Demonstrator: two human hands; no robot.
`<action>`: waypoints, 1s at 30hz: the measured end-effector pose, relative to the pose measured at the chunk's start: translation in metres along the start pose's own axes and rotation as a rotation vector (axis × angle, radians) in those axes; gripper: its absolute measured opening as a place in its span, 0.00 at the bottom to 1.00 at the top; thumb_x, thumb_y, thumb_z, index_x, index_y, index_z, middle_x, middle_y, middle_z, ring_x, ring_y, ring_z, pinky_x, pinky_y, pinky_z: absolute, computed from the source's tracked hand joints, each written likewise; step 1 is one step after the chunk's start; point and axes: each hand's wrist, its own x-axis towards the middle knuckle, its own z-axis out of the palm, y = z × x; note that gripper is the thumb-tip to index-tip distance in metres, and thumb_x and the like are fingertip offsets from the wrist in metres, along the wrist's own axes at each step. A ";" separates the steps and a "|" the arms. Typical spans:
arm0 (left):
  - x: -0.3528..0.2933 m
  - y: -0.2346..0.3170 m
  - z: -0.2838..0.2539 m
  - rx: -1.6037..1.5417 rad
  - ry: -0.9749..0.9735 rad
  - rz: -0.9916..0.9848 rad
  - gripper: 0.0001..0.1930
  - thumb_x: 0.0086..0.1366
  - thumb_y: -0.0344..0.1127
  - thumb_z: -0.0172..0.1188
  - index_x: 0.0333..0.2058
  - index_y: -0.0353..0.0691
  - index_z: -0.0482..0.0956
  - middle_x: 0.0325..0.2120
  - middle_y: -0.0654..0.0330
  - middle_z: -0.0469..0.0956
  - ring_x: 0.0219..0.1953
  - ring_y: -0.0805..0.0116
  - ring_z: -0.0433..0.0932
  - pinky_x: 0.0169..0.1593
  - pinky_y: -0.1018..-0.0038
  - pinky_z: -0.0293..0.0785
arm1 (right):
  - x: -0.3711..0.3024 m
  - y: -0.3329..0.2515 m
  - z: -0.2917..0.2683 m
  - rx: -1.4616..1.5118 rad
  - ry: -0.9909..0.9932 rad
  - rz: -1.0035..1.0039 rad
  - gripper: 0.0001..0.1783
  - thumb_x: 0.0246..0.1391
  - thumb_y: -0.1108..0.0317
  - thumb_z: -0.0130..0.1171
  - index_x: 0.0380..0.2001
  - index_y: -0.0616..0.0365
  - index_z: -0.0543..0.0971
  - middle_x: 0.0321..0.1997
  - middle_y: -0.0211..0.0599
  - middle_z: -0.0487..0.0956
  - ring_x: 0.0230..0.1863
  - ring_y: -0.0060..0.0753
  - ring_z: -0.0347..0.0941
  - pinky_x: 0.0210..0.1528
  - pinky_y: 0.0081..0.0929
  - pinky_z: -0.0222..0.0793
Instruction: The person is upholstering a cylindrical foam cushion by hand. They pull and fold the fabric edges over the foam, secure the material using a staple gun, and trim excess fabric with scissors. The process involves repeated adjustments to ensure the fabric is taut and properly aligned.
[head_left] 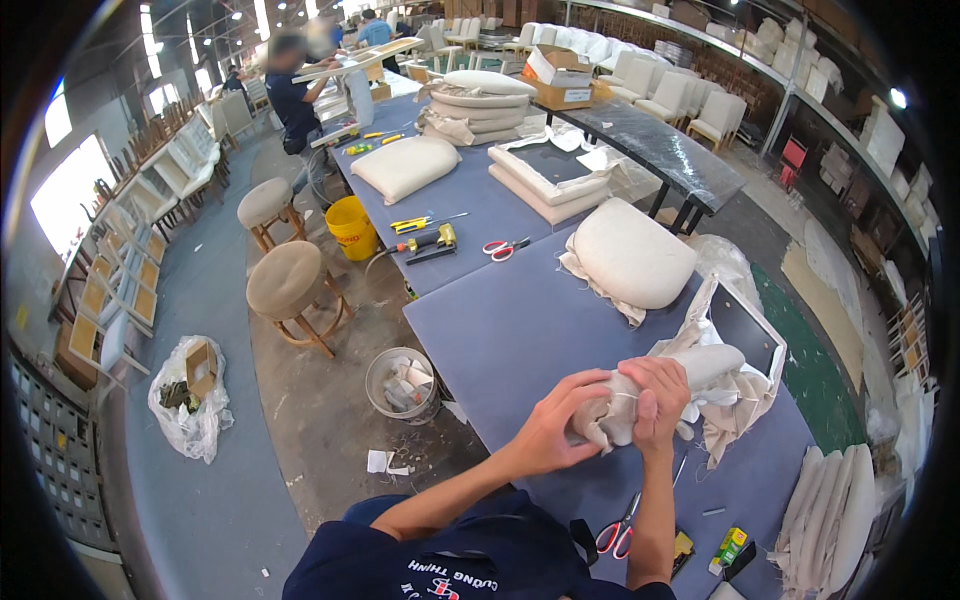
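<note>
Between my two hands is a cushion wrapped in loose beige fabric point(608, 412), raised over the near part of the blue-grey table point(500, 345). My left hand point(548, 428) curls round its left side. From the right, my right hand point(657, 402) closes over the cushion's top, gripping fabric. Just beyond lies a dark panel point(745, 335) with pale fabric round its edge. A smooth cream seat cushion point(637, 255) rests further back. Near my right forearm are red-handled scissors point(616, 538) and a small yellow-green box point(729, 548).
More scissors point(506, 248) and a yellow-black air gun point(432, 243) lie farther along the table. Cushion stacks point(552, 180) stand behind them. Left of the table are a yellow bucket point(351, 228), a scrap bucket point(402, 386) and round stools point(286, 280). Another person point(295, 100) stands far left.
</note>
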 end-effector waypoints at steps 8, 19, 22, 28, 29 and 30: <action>0.018 0.018 -0.020 0.363 -0.253 0.071 0.45 0.40 0.28 0.77 0.62 0.38 0.73 0.62 0.54 0.73 0.60 0.50 0.76 0.59 0.58 0.75 | -0.032 -0.017 0.017 -0.082 0.113 0.082 0.24 0.61 0.50 0.51 0.44 0.61 0.83 0.47 0.41 0.84 0.52 0.47 0.78 0.61 0.47 0.64; 0.010 0.042 -0.015 0.295 -0.342 0.114 0.44 0.40 0.27 0.78 0.61 0.35 0.74 0.63 0.53 0.74 0.62 0.47 0.74 0.63 0.56 0.73 | -0.127 -0.094 0.028 0.589 0.576 0.950 0.08 0.63 0.67 0.60 0.37 0.61 0.74 0.36 0.25 0.72 0.40 0.16 0.66 0.44 0.17 0.64; 0.009 0.024 -0.019 0.087 -0.426 0.148 0.42 0.41 0.25 0.78 0.61 0.35 0.75 0.63 0.51 0.75 0.65 0.47 0.72 0.65 0.55 0.71 | -0.115 -0.095 0.017 0.672 0.607 0.943 0.11 0.58 0.70 0.65 0.38 0.60 0.72 0.36 0.23 0.68 0.39 0.15 0.62 0.42 0.16 0.61; -0.011 0.013 -0.012 0.040 -0.165 0.130 0.31 0.37 0.19 0.76 0.46 0.34 0.84 0.52 0.51 0.83 0.60 0.44 0.78 0.61 0.57 0.77 | -0.107 -0.118 0.021 0.379 0.593 0.895 0.21 0.52 0.67 0.74 0.45 0.62 0.76 0.42 0.32 0.71 0.47 0.23 0.68 0.51 0.22 0.65; -0.015 0.012 -0.010 0.053 -0.158 0.142 0.30 0.36 0.19 0.76 0.45 0.34 0.84 0.52 0.51 0.84 0.60 0.45 0.78 0.61 0.57 0.77 | -0.107 -0.124 0.018 0.151 0.547 0.848 0.20 0.51 0.67 0.75 0.43 0.62 0.77 0.42 0.34 0.71 0.47 0.24 0.68 0.50 0.22 0.65; -0.015 0.011 -0.010 0.073 -0.145 0.162 0.30 0.36 0.19 0.76 0.45 0.34 0.85 0.51 0.51 0.84 0.60 0.45 0.78 0.60 0.58 0.77 | -0.109 -0.125 0.017 0.176 0.560 0.843 0.18 0.52 0.67 0.74 0.40 0.62 0.78 0.40 0.34 0.72 0.45 0.23 0.69 0.47 0.22 0.64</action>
